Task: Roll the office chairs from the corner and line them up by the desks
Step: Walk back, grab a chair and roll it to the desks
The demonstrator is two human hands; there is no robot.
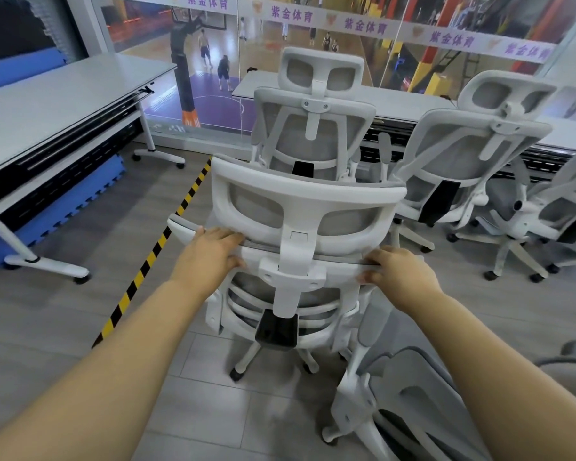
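My left hand and right hand each grip the top edge of a white mesh chair's backrest. Beyond my hands, two more chairs face the tabletop.

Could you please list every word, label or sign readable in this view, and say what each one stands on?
"紫金体育": purple characters repeated along the white banner strip across the top of the glass wall, beside an orange emblem too blurred to read.
Orange base of the black basketball stand: pale marks, too blurred to read.
White mesh office chairs, grey desks: no lettering visible.
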